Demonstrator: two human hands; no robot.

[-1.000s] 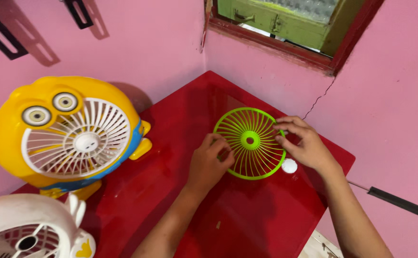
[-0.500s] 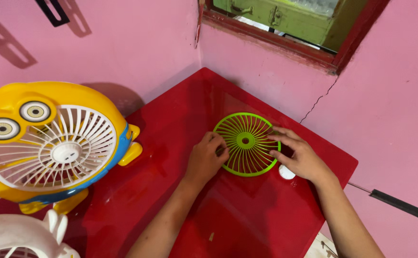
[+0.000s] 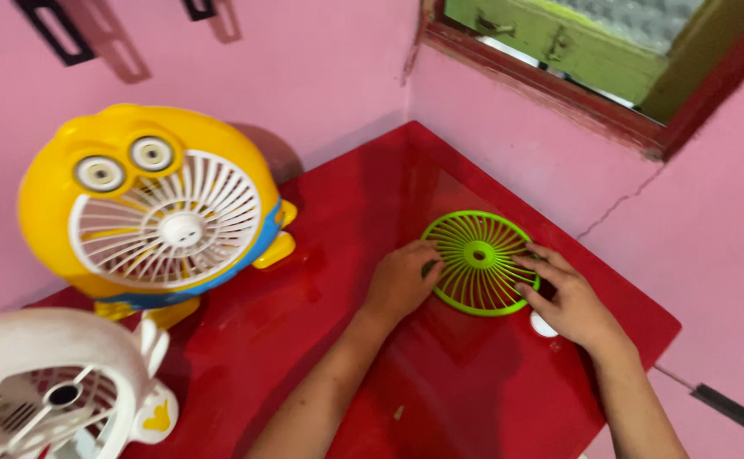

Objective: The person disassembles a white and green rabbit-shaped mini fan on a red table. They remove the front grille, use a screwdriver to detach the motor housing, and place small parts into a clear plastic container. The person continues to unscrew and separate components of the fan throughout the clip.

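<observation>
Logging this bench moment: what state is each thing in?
Green grille: flat on red table, held at both edges.
Left hand: on grille's left rim.
Right hand: on its right rim.
White cap: loose, beside right hand.
Yellow fan: upright, grille on.
White fan: upright.

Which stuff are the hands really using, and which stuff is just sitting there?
Being used:
- green fan grille, left hand and right hand on its edges
- small white cap beside the right hand

Just sitting there:
- yellow fan
- white fan
- red table
</observation>
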